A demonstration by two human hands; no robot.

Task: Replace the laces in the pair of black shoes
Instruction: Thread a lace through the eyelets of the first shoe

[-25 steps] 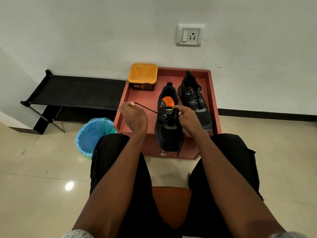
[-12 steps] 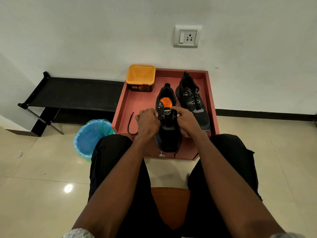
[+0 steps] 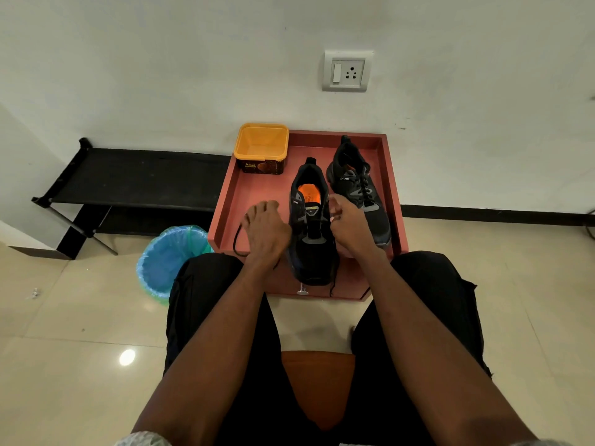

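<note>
Two black shoes stand on a red tray [image 3: 222,217]. The near shoe [image 3: 311,255] has an orange insole and its upper eyelets are unlaced. The far shoe [image 3: 370,204] to its right is laced. A black lace [image 3: 236,241] loops on the tray from under my left hand [image 3: 265,228], which hovers just left of the near shoe with fingers curled down round the lace. My right hand [image 3: 349,225] pinches at the right eyelet edge of the near shoe. One lace end [image 3: 331,288] dangles over the tray's front edge.
A yellow tub [image 3: 261,146] sits at the tray's back left corner. On the floor to the left stand a bin with a blue liner [image 3: 167,262] and a low black bench [image 3: 138,178]. My knees flank the tray's front; I sit on an orange stool [image 3: 318,381].
My left hand pulled the lace out to the left, came back to the shoe, and now sits slightly left of it. The lace went slack into a loop. My right hand stayed at the shoe.
</note>
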